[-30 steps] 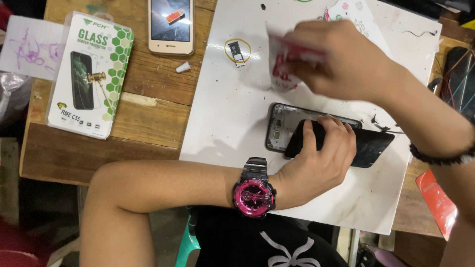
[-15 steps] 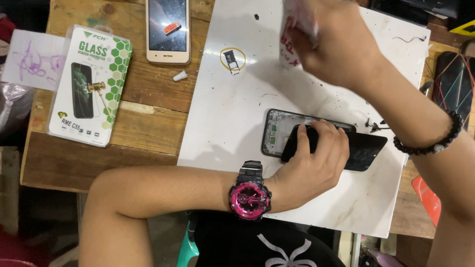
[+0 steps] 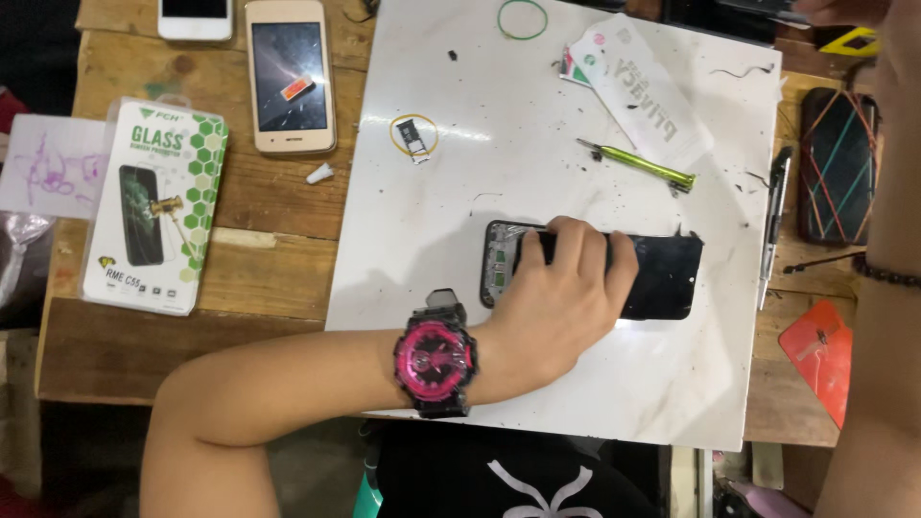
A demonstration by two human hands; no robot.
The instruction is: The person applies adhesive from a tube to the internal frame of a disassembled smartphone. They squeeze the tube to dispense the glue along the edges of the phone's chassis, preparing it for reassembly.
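- The left hand point(image 3: 561, 297) presses flat on a black phone point(image 3: 662, 273), fingers wrapped over its top edge, grip clamped on it.
- The phone lies on a white board point(image 3: 576, 192) on the wooden worktop point(image 3: 269, 259).
- It looks thin, stiff and easy to crack, so hold it by its long edges.
- The right hand point(image 3: 897, 29) is at the top corner, mostly cut off; I cannot tell its grip.
- A green screwdriver point(image 3: 638, 165) lies near the phone.

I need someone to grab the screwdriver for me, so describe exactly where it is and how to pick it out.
Find the white board lying on the wooden table. Above the dark phone that the left hand presses down, toward the board's upper right, lies the screwdriver. It is the only slim, bright green metallic stick there, slanting just below a white packet.
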